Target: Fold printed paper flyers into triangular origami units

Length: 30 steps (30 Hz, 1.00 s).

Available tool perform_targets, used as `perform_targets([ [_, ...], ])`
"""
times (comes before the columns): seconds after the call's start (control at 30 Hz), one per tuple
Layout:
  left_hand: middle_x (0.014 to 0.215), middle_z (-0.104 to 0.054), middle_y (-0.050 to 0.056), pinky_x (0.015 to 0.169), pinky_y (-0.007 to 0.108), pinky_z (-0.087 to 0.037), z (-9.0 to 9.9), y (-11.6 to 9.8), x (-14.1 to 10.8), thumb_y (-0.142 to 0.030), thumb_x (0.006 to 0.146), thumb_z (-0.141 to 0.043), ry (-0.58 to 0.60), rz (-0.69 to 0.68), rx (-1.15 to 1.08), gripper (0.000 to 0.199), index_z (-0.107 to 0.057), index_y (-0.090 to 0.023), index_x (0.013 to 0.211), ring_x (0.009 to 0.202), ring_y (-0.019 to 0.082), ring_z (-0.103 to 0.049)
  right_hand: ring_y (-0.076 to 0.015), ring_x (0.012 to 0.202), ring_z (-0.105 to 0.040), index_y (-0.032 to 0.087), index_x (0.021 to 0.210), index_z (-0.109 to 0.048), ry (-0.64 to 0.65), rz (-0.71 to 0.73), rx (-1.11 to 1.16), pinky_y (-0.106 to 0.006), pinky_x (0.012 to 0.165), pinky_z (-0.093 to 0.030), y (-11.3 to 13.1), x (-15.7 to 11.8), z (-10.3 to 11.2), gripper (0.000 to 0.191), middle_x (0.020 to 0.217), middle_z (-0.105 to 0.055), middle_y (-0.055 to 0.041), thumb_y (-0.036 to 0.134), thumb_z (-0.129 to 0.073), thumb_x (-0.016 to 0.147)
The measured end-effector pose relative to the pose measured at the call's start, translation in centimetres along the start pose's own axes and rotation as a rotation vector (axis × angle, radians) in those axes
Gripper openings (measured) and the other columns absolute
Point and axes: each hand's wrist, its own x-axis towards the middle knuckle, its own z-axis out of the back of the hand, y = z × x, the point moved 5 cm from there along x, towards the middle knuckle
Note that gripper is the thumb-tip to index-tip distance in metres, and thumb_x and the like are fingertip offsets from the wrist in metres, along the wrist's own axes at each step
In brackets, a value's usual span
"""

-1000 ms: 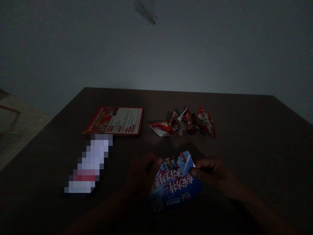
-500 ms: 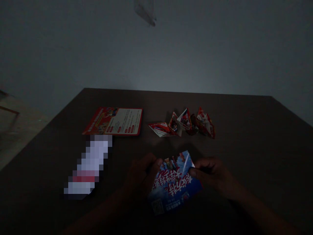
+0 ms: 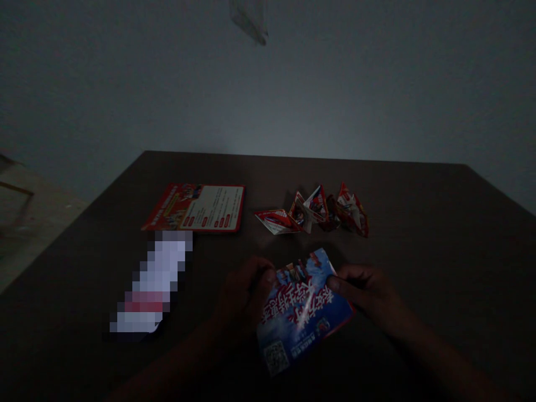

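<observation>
Left hand (image 3: 245, 293) and right hand (image 3: 371, 291) each pinch a blue leaflet (image 3: 307, 312) by opposite sides, held tilted over the dark table (image 3: 427, 234). Bright pixelated object (image 3: 154, 279) left of left hand. Beyond it, red-and-white printed sheet (image 3: 221, 206), flat. Rightward, folded red papers (image 3: 316, 206). Smallest: QR code (image 3: 276, 357), leaflet's near left corner.

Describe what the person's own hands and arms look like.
Left hand and right hand are both gloveless. The left forearm and right forearm show no sleeve, watch or bracelet. Finer markings are lost in the dim light.
</observation>
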Motion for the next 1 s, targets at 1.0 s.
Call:
perform_targets([
  [1.0,0.063,-0.058,-0.003,0.046,0.02,-0.036,0.3,-0.1,-0.3,-0.022,0.085,-0.047,-0.069,-0.113,0.032,0.011,-0.058,-0.019,0.089,0.048,0.01,-0.049,-0.0105,0.046,-0.052,0.015,0.063,-0.066,-0.171,0.023,0.314,-0.023,0.046,-0.043,-0.1,0.5,0.8,0.03,0.055,-0.061,0.0,0.042,-0.08,0.063],
])
